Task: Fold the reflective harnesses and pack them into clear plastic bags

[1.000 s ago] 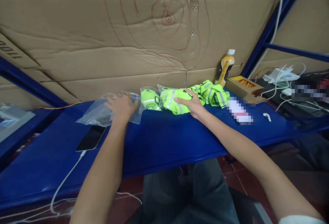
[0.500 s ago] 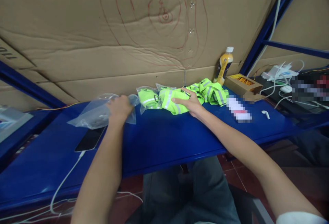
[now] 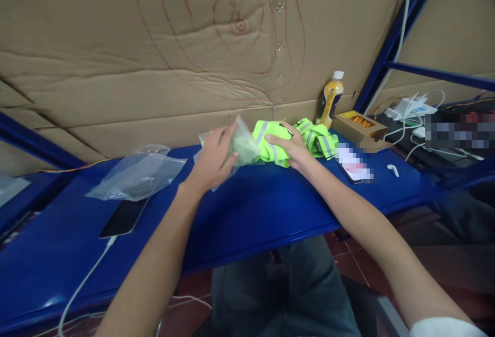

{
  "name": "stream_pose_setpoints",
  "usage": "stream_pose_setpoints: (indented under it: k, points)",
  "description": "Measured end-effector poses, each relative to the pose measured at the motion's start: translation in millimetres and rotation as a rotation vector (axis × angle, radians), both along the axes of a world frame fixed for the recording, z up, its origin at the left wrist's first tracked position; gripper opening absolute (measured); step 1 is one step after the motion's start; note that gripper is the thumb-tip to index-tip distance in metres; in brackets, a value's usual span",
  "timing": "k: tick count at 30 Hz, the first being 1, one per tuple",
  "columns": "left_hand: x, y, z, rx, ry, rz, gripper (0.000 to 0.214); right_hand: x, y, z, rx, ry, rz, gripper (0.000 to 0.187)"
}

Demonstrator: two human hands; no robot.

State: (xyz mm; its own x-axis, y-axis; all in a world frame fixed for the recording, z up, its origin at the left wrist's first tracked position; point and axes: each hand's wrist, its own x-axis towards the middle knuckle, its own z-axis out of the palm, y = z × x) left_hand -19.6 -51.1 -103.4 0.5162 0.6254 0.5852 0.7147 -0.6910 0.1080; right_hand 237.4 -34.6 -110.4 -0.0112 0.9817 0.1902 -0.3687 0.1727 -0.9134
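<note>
My right hand (image 3: 292,146) is wrapped round a folded neon-yellow reflective vest (image 3: 270,144) with silver stripes, its thumb pressed across the front. Beside it, my left hand (image 3: 216,159) grips a clear plastic bag (image 3: 246,144). The bag's mouth meets the left end of the vest, and I cannot tell how far the vest is inside. Behind my left hand another bagged neon bundle is mostly hidden. Loose neon reflective straps (image 3: 319,138) lie heaped just right of my right hand. More clear plastic bags (image 3: 135,174) rest on the blue table to the left.
A dark phone (image 3: 122,218) on a white cable lies partly under the bags. Rightward are a juice bottle (image 3: 331,100), an open cardboard box (image 3: 361,131), a second phone (image 3: 352,164) and a white earbud (image 3: 393,170). A cardboard wall (image 3: 174,89) stands behind the blue table (image 3: 263,213).
My left hand has moved right from the pile of bags, bringing one clear bag to the vest's left end. My right hand keeps its hold on the vest. The view has shifted slightly.
</note>
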Motion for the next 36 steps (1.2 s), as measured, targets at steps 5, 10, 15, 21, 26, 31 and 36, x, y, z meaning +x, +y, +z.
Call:
stream_pose_setpoints:
  k: [5, 10, 15, 21, 26, 31, 36]
  points:
    - [29, -9, -15.4, -0.168, -0.048, -0.082, 0.115, -4, -4, -2.0, 0.05, -0.076, 0.016, 0.07]
    - [39, -14, -19.0, -0.213, -0.223, -0.06, 0.12, -6, -3, -3.1, 0.117, -0.172, 0.015, 0.067]
    - [22, -14, -0.7, -0.101, -0.126, -0.035, 0.118, 19, 5, 3.4, 0.095, -0.122, 0.078, 0.074]
    - [15, -13, 3.3, -0.015, 0.014, 0.001, 0.124, 35, 4, 7.4, 0.1, -0.08, 0.4, 0.079]
    - [23, -14, -1.8, 0.014, 0.055, -0.037, 0.121, 26, 0, 3.0, 0.086, -0.123, 0.492, 0.072]
    - [23, -16, -0.4, 0.051, 0.105, 0.009, 0.116, 28, 1, 2.0, 0.109, -0.12, 0.547, 0.063]
    - [19, -15, 2.1, 0.048, 0.117, 0.082, 0.115, 30, 0, 4.4, 0.149, -0.103, 0.57, 0.056]
